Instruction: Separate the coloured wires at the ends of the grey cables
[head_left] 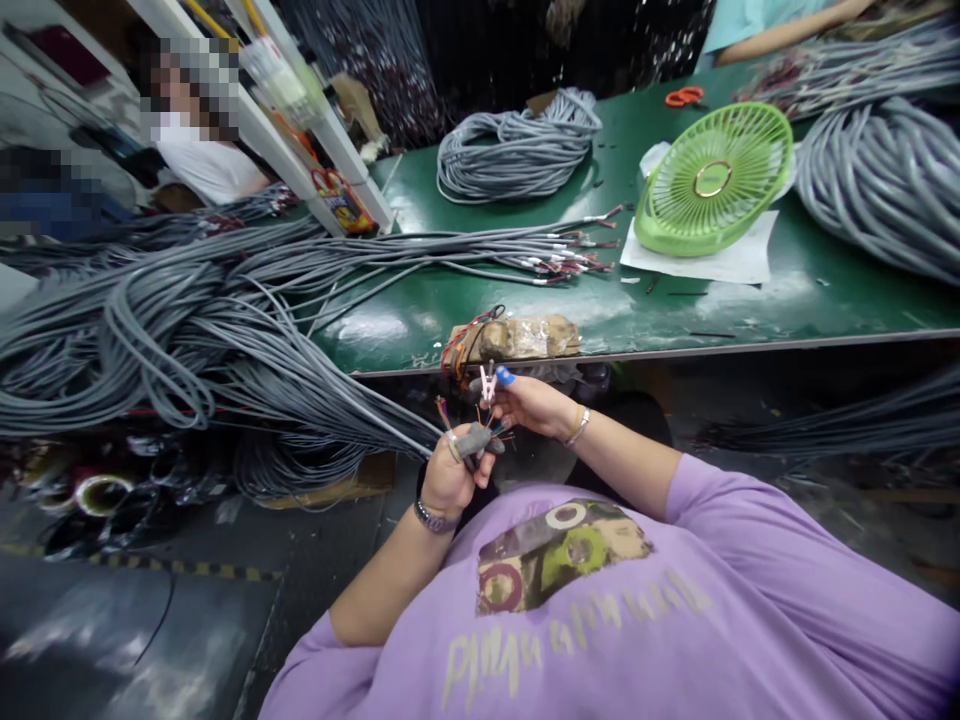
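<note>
Mid-frame, the left hand [450,482] grips cables [390,412], likely steadying wires [443,409] for the right hand [534,405], whose hold I can't tell.

Left hand [448,482] held curled at frame centre; right hand [540,403] held slightly higher, to its right, fingers [510,408] bent. Left forearm [386,585] angled from lower left, right forearm [634,440] from right.

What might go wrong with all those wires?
The thin coloured wires at the left hand splay in different directions, so one might bend or get mixed up. The grey cables lie in overlapping loops, so a tug might tangle them.
</note>
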